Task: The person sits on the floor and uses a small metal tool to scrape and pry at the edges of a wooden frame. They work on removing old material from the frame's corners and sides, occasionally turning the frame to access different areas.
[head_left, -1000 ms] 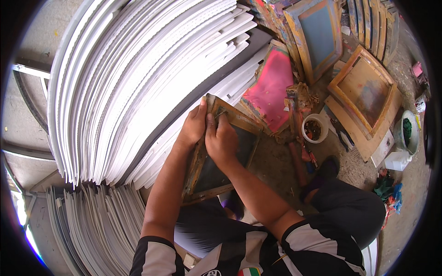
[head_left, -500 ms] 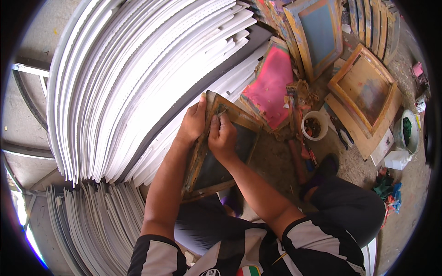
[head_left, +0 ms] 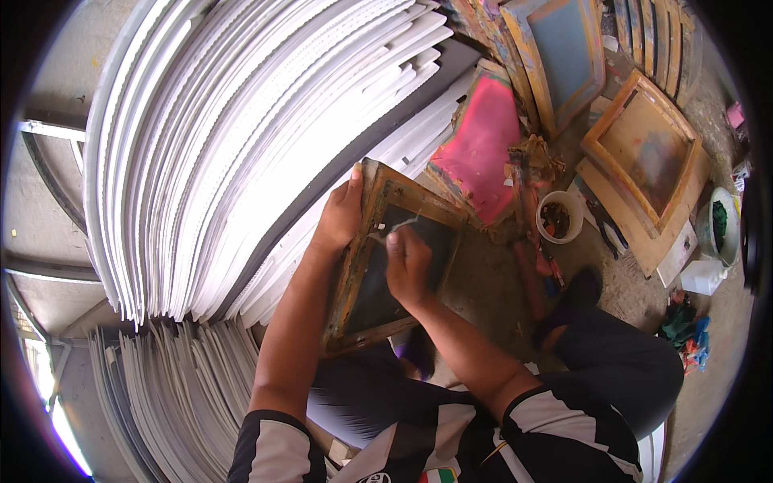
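A wooden screen-printing frame (head_left: 419, 196) with dark mesh (head_left: 367, 296) is held tilted above my lap. My left hand (head_left: 340, 212) grips its far left corner, the thumb along the edge. Over the mesh, my right hand (head_left: 409, 266) is closed in a pinch on a thin pale strip (head_left: 408, 220), whose loose ends curl out past the fingers. Whether the strip is tape or thread I cannot tell. Small pale bits show on the mesh beside it.
Tall stacks of white sheets (head_left: 241, 145) stand at left. Beyond the frame lies a pink-stained screen (head_left: 483, 145). To the right are a white tub (head_left: 559, 217), pliers (head_left: 605, 229), another wooden screen (head_left: 644, 153) on a board, a bucket (head_left: 719, 225) and a plastic bottle (head_left: 703, 277).
My right hand has moved right and nearer, from the frame's far rail to over the mesh, drawing the pale strip out. My left hand keeps its grip.
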Demonstrator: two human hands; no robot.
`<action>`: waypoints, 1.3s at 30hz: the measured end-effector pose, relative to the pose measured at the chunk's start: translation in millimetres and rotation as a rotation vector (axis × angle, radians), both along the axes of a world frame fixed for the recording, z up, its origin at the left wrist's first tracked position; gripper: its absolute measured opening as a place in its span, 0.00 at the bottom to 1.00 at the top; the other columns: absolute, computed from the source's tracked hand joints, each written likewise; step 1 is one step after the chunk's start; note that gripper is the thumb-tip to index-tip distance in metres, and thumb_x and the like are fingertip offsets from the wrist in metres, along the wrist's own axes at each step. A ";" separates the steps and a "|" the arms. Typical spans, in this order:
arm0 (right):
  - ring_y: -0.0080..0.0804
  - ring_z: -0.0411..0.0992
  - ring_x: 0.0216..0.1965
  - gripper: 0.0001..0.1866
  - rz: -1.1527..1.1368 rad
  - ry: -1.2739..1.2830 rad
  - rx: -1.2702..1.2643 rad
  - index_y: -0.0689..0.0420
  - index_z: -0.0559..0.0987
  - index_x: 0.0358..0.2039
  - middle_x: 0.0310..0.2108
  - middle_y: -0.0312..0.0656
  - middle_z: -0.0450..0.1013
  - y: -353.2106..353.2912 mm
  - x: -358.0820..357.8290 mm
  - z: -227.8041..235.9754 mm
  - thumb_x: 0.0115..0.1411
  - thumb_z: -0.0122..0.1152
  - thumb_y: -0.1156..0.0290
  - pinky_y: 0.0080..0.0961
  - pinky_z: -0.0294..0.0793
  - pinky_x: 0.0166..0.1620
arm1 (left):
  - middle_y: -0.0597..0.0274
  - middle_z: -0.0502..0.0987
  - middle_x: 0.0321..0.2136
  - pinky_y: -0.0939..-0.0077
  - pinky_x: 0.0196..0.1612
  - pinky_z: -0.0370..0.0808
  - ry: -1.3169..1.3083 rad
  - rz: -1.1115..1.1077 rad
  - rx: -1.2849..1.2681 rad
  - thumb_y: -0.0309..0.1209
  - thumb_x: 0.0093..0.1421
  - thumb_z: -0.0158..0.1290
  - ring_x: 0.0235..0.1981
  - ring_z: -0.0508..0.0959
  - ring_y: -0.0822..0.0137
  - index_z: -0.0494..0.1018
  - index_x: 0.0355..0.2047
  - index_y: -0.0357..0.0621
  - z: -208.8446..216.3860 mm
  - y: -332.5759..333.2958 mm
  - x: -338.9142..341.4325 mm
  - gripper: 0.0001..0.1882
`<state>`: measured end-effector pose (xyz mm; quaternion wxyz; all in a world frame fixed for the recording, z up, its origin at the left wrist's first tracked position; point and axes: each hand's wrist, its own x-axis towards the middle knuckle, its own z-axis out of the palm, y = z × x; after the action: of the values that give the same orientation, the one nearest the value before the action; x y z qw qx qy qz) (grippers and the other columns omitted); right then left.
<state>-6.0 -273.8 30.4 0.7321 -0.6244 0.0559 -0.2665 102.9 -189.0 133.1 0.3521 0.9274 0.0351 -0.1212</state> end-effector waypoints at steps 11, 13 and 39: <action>0.45 0.72 0.54 0.26 -0.025 -0.287 -0.615 0.48 0.79 0.56 0.53 0.41 0.75 -36.3 12.9 6.2 0.55 0.66 0.64 0.44 0.68 0.58 | 0.38 0.80 0.44 0.64 0.58 0.69 0.015 -0.010 -0.024 0.60 0.75 0.32 0.49 0.78 0.53 0.76 0.50 0.29 -3.8 4.7 4.8 0.41; 0.42 0.73 0.48 0.24 -0.079 -0.296 -0.627 0.46 0.83 0.52 0.47 0.35 0.78 -27.0 13.5 -1.3 0.52 0.65 0.70 0.41 0.71 0.54 | 0.38 0.80 0.44 0.64 0.58 0.69 0.000 -0.019 -0.039 0.60 0.75 0.32 0.49 0.78 0.53 0.76 0.50 0.29 -4.3 5.1 4.9 0.41; 0.40 0.78 0.37 0.15 0.286 -0.195 -0.523 0.53 0.84 0.42 0.34 0.40 0.80 -57.8 -1.9 -64.8 0.55 0.61 0.81 0.36 0.78 0.42 | 0.39 0.79 0.51 0.61 0.63 0.66 -0.036 0.007 0.059 0.62 0.74 0.30 0.56 0.75 0.51 0.75 0.54 0.31 -4.2 36.4 15.2 0.42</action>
<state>-7.9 -331.5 -34.4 0.5785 -0.7646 -0.1734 -0.2249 118.1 -152.6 128.9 0.3258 0.9392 0.0354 -0.1023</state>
